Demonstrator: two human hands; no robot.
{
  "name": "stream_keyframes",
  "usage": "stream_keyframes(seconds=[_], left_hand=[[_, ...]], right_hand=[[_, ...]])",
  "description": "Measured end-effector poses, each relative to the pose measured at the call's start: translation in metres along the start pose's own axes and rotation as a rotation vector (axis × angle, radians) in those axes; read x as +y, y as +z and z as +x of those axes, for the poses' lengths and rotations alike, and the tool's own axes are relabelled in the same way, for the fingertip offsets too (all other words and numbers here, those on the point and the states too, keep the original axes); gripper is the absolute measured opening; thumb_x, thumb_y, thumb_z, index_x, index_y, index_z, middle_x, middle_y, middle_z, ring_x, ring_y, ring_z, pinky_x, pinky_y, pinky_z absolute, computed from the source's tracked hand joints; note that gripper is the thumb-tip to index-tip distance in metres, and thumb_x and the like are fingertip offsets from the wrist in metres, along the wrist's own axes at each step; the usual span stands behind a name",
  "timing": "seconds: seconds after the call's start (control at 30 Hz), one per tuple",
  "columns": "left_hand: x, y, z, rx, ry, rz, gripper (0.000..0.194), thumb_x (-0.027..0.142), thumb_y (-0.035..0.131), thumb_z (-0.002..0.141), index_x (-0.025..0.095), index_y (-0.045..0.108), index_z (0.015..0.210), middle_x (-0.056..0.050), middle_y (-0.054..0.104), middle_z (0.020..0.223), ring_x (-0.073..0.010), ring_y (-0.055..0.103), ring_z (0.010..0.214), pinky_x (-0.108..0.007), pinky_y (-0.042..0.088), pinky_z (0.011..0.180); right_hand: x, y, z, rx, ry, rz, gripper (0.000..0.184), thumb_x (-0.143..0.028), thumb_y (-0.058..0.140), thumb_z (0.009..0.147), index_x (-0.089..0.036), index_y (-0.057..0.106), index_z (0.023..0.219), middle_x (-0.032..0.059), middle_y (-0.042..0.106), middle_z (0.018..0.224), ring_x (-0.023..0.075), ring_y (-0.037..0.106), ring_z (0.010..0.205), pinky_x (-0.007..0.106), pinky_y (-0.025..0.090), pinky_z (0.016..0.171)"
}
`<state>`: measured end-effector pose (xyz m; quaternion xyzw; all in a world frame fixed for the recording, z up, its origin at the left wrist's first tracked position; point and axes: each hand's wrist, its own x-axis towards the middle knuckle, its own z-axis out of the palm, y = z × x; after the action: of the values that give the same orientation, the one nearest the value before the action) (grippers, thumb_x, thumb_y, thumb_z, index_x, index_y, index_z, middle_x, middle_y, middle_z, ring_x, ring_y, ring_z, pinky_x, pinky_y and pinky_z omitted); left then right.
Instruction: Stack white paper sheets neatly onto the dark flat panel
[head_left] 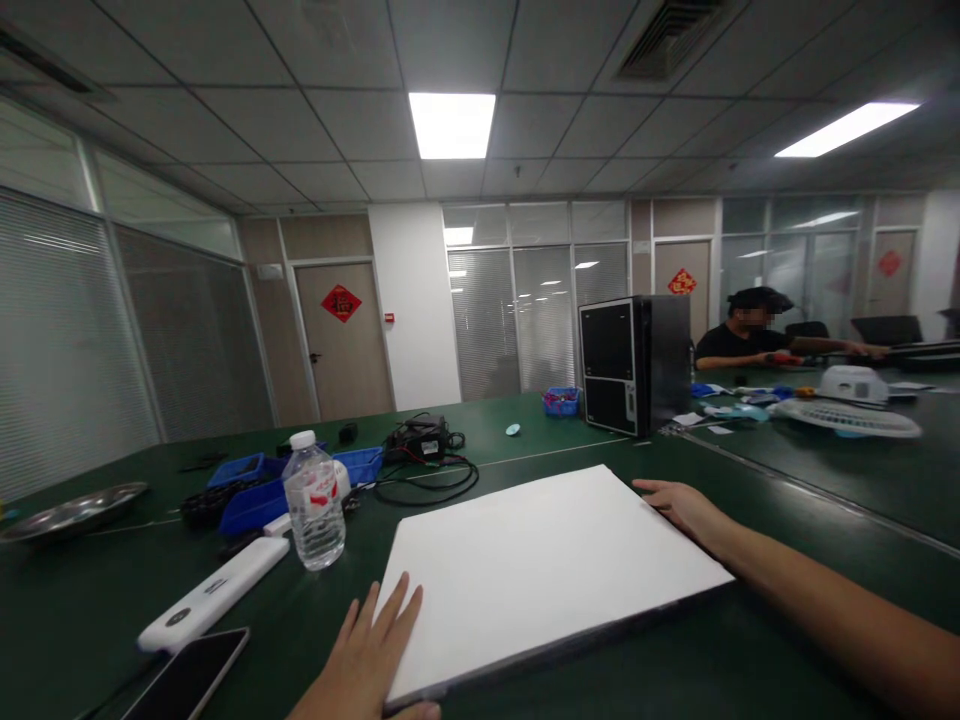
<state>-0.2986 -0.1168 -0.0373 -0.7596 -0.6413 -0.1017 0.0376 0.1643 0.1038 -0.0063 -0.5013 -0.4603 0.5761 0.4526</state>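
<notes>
A flat white board (544,565) lies on the green table (787,640) in front of me. My left hand (375,650) rests with fingers spread at the board's near left corner, thumb under its front edge. My right hand (679,505) lies flat against the board's far right edge, fingers apart. Neither hand has lifted the board; it sits flat on the table.
A clear water bottle (315,505) stands left of the board, with a white bar-shaped device (214,595) and a dark phone (187,680) nearer me. Blue bins (259,490), black cables (427,475) and a metal dish (71,510) lie beyond. A black computer tower (634,362) stands behind; another person (750,335) sits far right.
</notes>
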Motion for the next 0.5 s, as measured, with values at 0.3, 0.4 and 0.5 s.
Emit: stream_keyframes(seconds=[0.3,0.4,0.5], left_hand=[[0.009,-0.051,0.006,0.049,0.274,0.061,0.096,0.060,0.082,0.068,0.042,0.040,0.152,-0.006,0.014,0.169,-0.0468,0.018,0.151,-0.075,0.017,0.116],[0.020,-0.059,0.003,0.189,0.507,0.202,0.060,0.039,0.074,0.081,0.039,0.057,0.139,-0.006,0.043,0.160,-0.0368,0.046,0.141,-0.064,0.030,0.118],[0.035,-0.056,0.000,0.436,0.689,0.361,0.034,0.018,0.058,0.091,0.027,0.066,0.123,-0.008,0.074,0.118,-0.0268,0.070,0.104,-0.050,0.054,0.100]], right_hand=[[-0.012,0.005,-0.018,-0.097,0.033,-0.105,0.074,-0.011,0.055,0.057,-0.018,0.057,0.130,0.0149,0.073,0.111,0.0317,0.073,0.092,0.041,0.063,0.068],[-0.026,0.003,-0.023,-0.103,0.039,-0.139,0.070,-0.013,0.056,0.053,-0.019,0.060,0.123,0.0148,0.074,0.106,0.0329,0.073,0.092,0.041,0.062,0.067],[-0.034,-0.010,-0.034,-0.131,0.035,-0.207,0.072,-0.016,0.057,0.052,-0.023,0.062,0.123,0.0150,0.074,0.106,0.0339,0.073,0.089,0.043,0.061,0.068]])
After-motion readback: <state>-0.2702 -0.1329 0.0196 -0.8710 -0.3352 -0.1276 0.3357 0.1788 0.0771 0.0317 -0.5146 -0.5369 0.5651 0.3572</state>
